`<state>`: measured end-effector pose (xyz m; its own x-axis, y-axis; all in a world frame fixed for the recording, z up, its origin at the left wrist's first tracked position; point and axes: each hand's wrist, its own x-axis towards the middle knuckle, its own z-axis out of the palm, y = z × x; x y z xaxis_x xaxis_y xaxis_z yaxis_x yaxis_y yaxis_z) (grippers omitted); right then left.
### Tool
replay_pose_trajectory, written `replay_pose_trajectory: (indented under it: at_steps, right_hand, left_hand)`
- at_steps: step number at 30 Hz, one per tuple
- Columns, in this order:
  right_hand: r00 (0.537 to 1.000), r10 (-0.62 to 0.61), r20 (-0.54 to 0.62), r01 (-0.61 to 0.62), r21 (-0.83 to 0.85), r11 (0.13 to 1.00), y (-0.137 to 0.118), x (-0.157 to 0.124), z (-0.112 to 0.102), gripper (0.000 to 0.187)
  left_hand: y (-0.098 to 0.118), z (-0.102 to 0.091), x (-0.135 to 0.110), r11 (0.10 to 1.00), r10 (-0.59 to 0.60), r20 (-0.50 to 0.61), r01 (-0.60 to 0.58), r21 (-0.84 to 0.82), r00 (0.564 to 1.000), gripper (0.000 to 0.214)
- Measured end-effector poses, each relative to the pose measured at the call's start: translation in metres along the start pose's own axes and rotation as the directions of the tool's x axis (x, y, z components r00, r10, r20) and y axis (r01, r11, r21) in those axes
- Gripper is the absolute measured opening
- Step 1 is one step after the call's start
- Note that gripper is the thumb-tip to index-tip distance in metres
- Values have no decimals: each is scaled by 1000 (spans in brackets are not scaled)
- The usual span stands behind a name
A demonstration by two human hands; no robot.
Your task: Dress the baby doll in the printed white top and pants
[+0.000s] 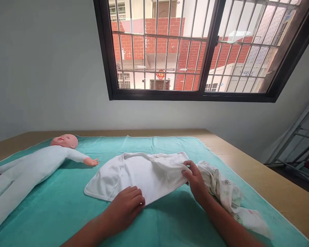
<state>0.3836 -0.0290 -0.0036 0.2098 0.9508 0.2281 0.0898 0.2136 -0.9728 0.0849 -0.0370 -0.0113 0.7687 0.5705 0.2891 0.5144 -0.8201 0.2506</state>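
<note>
Grey wall (41, 68) fills the back of the room, and a big window (195, 51) with bars shows red brick outside. Below it stands a wooden table (247, 164) with a green cloth (54, 206) spread over most of it.

Far to the left, a baby doll (36, 161) in a white suit lies on its back with one arm stretched toward the middle. It is well apart from both hands.

Near the middle of the green cloth lies a white baby top (141, 171), spread almost flat. The left hand (127, 206) rests palm down on its near edge. The fingers lie close together and a little bent, pressing on the top and not wrapped around it. That arm comes in low from the bottom of the picture.

The right hand (195, 180) is at the top's right end. Its thumb and fingers pinch the edge and lift it a little.

Just beside that hand, under the wrist, a printed cloth (224, 188) lies in a soft heap. Bare green cloth shows in front of the hands and between the doll and the top. The table's right edge is near the heap, and past it a metal frame (298, 147) leans by the wall.
</note>
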Motion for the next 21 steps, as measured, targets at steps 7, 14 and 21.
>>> replay_pose_trajectory:
  at_steps: [7, 14, 21]
  right_hand:
    - [966, -195, 169, 243, -344, 907, 5, -1, 15, 23]
    - [958, -191, 212, 235, -207, 950, 7, -1, 17, 24]
    - [847, -228, 481, 381, -250, 890, -1, -18, 31, 18]
  left_hand:
    - [-19, 7, 39, 716, -457, 22, 382, -584, 889, 17]
    - [-60, 21, 148, -23, -677, 304, 394, -919, 671, 31]
    - [-71, 40, 190, -130, -723, 151, 82, -988, 674, 25]
